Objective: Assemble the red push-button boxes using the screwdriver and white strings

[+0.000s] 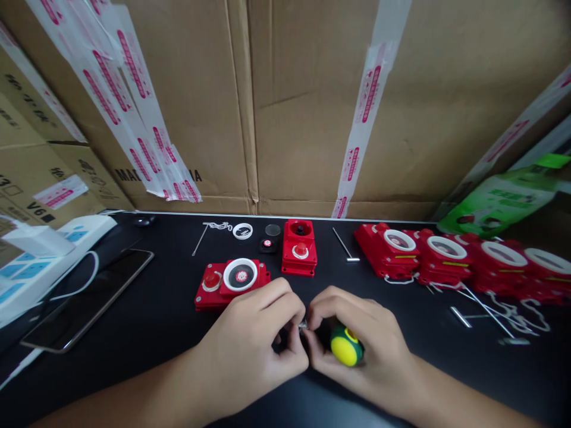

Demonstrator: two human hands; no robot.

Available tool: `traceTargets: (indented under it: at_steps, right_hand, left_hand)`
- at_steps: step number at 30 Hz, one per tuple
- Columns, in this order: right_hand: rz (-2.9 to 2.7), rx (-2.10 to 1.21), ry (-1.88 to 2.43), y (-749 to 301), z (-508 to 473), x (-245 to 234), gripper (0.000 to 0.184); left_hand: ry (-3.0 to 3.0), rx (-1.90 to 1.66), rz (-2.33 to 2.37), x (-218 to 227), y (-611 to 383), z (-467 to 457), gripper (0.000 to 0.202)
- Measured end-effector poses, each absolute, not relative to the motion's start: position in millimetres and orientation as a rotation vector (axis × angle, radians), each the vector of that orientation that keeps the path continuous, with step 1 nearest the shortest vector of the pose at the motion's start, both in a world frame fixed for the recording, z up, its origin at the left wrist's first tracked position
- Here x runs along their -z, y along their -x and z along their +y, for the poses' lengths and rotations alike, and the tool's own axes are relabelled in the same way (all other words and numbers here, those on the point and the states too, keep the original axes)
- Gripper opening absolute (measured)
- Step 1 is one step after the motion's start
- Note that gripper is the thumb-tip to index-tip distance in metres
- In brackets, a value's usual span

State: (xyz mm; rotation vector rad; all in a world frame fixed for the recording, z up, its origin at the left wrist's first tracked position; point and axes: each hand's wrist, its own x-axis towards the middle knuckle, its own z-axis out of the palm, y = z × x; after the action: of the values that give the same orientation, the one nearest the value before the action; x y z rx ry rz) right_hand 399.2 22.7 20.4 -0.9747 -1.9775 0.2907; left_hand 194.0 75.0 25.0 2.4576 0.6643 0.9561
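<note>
Between left hand (259,333) and right hand (372,336) — shiny piece (304,325), mostly hidden.

smooth plastic handle (346,346), matt cardboard (307,148)

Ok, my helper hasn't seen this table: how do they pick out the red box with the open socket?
Find the cardboard wall behind the black tabletop. Near the middle of its back edge, beyond the left hand and right hand, sits a red box, round socket toward the cardboard, button toward the hands. Unlike the other red boxes, its socket has no white rim.
</note>
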Motion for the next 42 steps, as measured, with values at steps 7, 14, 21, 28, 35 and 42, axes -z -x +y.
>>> traceTargets:
  at_steps: [7, 14, 21, 28, 35, 42]
  right_hand:
    - [-1.993, -0.305, 0.985, -397.2, 22.0, -21.1, 0.023]
    - [-2.014, -0.315, 0.991, -395.7, 20.2, -22.5, 0.028]
    - [-2.052, -0.3, 0.991, -397.5, 20.0, -19.7, 0.028]
    - [-2.05, -0.31, 1.004, -398.7, 19.9, -17.3, 0.031]
    - [-2.07, -0.326, 1.022, -400.6, 20.2, -20.4, 0.029]
    - [-2.058, -0.297, 0.982, -403.5, 18.0, -20.9, 0.021]
  left_hand:
    - [-2.46, -0.957, 0.636, -24.9, -193.8, 70.6, 0.02]
    - [-2.461, -0.96, 0.612, -22.4, -193.3, 68.3, 0.021]
    - [-2.49, -0.952, 0.611, -21.7, -193.3, 70.4, 0.02]
    - [-2.467, -0.923, 0.62, -21.1, -193.4, 69.3, 0.024]
    - [-2.403, -0.874, 0.693, -22.2, -191.4, 69.5, 0.025]
    - [-2.406, -0.93, 0.698, -24.1, -190.4, 71.6, 0.025]
